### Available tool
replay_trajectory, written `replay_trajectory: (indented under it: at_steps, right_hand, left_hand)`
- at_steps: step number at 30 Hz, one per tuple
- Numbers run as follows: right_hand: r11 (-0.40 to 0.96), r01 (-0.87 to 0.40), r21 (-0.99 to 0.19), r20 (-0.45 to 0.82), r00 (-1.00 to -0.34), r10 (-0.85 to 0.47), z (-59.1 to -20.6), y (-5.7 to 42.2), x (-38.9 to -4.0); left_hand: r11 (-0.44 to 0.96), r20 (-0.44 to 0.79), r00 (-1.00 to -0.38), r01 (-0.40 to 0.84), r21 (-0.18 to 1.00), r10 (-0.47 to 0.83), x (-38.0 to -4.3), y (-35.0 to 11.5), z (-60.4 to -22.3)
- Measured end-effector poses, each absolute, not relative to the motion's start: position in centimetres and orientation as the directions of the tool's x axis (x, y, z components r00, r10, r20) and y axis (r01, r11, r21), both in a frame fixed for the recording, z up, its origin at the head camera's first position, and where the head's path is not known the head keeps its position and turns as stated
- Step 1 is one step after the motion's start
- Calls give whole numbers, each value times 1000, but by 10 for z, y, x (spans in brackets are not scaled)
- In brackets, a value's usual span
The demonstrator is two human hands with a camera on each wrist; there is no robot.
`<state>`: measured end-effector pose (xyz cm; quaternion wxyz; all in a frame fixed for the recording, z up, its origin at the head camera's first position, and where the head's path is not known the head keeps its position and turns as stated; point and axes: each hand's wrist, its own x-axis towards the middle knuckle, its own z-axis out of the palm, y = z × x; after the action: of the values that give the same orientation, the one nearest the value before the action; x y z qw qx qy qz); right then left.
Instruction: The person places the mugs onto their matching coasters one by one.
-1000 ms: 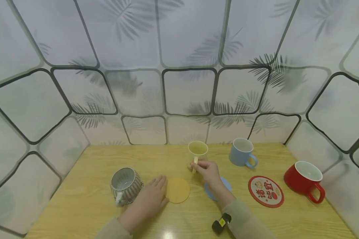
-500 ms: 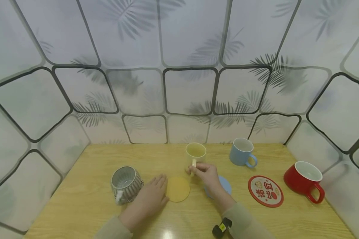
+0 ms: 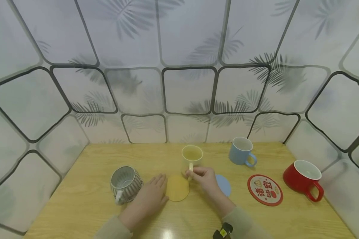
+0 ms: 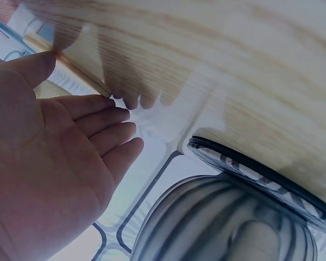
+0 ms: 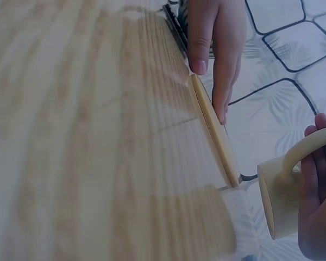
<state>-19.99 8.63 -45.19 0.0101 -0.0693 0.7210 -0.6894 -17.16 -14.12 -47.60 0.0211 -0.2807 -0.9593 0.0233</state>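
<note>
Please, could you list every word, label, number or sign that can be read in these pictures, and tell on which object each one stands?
"宜": on the red-rimmed coaster.
Other characters on that coaster: one resembles "诸", but they are too small to read surely.
Yellow label on the black device by the right sleeve: too small to read.
I can make out no other writing.
</note>
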Motion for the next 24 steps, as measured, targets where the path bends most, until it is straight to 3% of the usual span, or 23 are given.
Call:
replay_trajectory:
  at_steps: [17, 24]
  right_hand:
    - [43, -206, -978, 191, -955, -228, -452, 82, -181]
    - [16, -219, -976, 208, -945, -251, -469, 77, -182]
  left_hand:
    - [851, 18, -851, 524, -29, 524, -171, -141, -477]
    - [852, 29, -852, 522, -28, 523, -170, -141, -475]
